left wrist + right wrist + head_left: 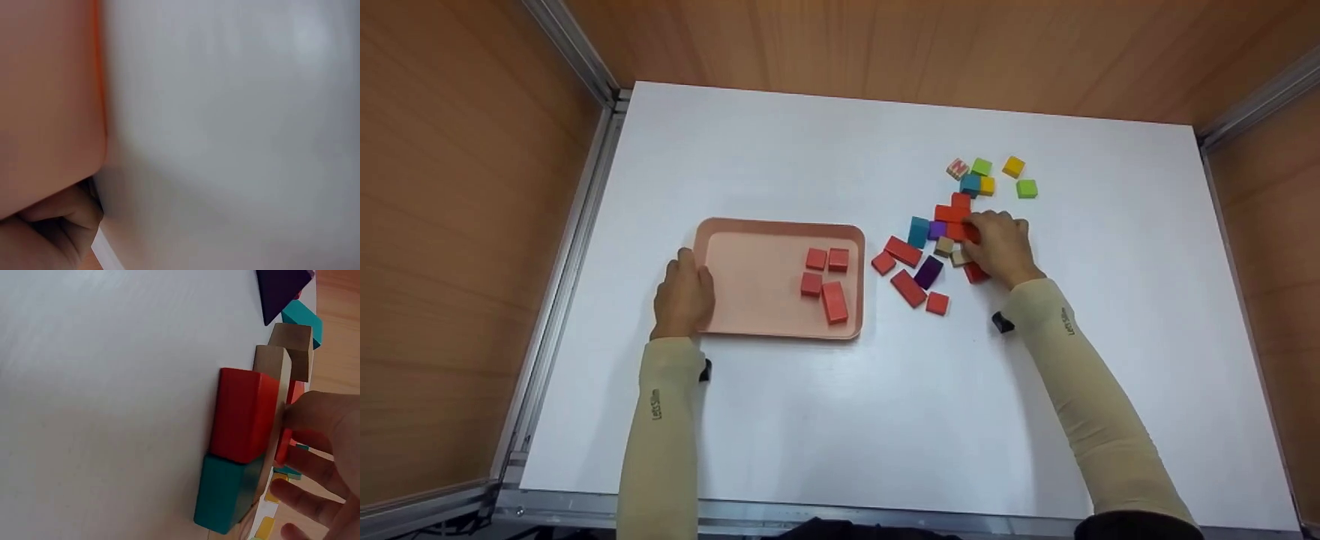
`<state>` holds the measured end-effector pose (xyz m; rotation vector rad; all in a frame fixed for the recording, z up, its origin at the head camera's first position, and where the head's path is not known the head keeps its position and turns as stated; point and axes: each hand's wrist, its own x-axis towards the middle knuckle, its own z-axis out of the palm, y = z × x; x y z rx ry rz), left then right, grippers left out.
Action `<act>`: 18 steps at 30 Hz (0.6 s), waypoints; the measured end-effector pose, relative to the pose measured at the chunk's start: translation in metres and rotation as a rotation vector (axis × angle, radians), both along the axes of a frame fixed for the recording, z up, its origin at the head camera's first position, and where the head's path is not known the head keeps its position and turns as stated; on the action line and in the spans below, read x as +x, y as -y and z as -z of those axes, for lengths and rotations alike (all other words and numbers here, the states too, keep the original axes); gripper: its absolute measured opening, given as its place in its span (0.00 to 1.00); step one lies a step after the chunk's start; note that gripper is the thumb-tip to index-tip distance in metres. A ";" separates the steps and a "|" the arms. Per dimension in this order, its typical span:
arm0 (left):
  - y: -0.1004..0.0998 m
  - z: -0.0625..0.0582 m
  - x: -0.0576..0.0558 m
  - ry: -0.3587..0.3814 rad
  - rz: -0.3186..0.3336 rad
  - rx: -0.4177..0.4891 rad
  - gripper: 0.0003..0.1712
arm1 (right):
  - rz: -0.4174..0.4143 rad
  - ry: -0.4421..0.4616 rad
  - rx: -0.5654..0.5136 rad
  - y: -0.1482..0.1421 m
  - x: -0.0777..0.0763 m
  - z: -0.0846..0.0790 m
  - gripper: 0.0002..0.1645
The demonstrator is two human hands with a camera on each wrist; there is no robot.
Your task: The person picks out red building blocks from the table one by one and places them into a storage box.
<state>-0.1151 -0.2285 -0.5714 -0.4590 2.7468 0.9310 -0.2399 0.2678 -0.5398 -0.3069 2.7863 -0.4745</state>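
My left hand (682, 296) grips the left rim of a pink tray (750, 285); in the left wrist view its fingers (73, 211) are bent against the tray's edge. Several red blocks lie toward the tray's right side, one of them a long red block (835, 303). To the right of the tray, my right hand (1000, 244) pinches a red block (283, 449) within a cluster of wooden blocks. A plain wooden block (273, 363), a red block (242, 413) and a teal block (225, 489) stand close to its thumb. The hand hides part of the cluster.
Loose red blocks (908, 288) and a dark purple block (928, 271) lie between tray and cluster. Behind are green blocks (1027, 189), yellow blocks (1013, 166) and a letter block (957, 169). Wooden panels (885, 52) surround the white table (840, 427).
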 end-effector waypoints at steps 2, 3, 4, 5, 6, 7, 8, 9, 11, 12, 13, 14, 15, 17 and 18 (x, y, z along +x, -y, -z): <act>-0.001 0.001 0.001 -0.002 0.003 -0.002 0.19 | -0.027 -0.036 -0.003 -0.002 0.003 0.002 0.29; -0.001 0.001 0.001 -0.005 0.007 -0.003 0.19 | -0.038 -0.057 -0.010 -0.003 0.004 0.003 0.29; -0.002 0.001 0.002 -0.007 0.008 -0.004 0.19 | -0.047 -0.076 -0.015 -0.004 0.006 0.004 0.28; -0.002 0.001 0.002 -0.007 0.008 -0.002 0.19 | -0.051 -0.093 -0.022 -0.005 0.007 0.005 0.28; -0.002 0.001 0.002 -0.007 0.007 -0.002 0.19 | -0.051 -0.107 -0.031 -0.006 0.008 0.005 0.28; -0.002 0.000 0.002 -0.007 0.006 0.000 0.19 | -0.045 -0.122 -0.042 -0.006 0.008 0.005 0.27; -0.002 0.000 0.002 -0.005 0.002 0.002 0.19 | -0.035 -0.130 -0.057 -0.006 0.009 0.004 0.27; -0.001 -0.001 0.002 -0.005 0.001 0.005 0.20 | -0.021 -0.138 -0.069 -0.006 0.009 0.003 0.27; 0.000 -0.001 0.002 0.003 -0.002 0.011 0.21 | 0.011 -0.146 -0.088 -0.003 0.009 -0.002 0.27; 0.000 -0.001 0.002 0.006 -0.003 0.014 0.22 | 0.024 -0.151 -0.093 -0.001 0.009 -0.005 0.27; 0.000 -0.001 0.002 0.010 -0.004 0.019 0.22 | 0.032 -0.157 -0.098 0.002 0.009 -0.008 0.28; 0.001 -0.001 0.001 0.015 -0.005 0.019 0.22 | 0.035 -0.165 -0.103 0.007 0.010 -0.011 0.28; 0.001 -0.001 0.001 0.019 -0.007 0.021 0.22 | 0.037 -0.168 -0.109 0.012 0.011 -0.015 0.28; 0.000 0.000 0.000 0.026 -0.010 0.024 0.22 | 0.025 -0.184 -0.129 0.024 0.016 -0.022 0.28; 0.000 0.000 0.000 0.026 -0.010 0.023 0.22 | 0.010 -0.199 -0.141 0.030 0.019 -0.025 0.28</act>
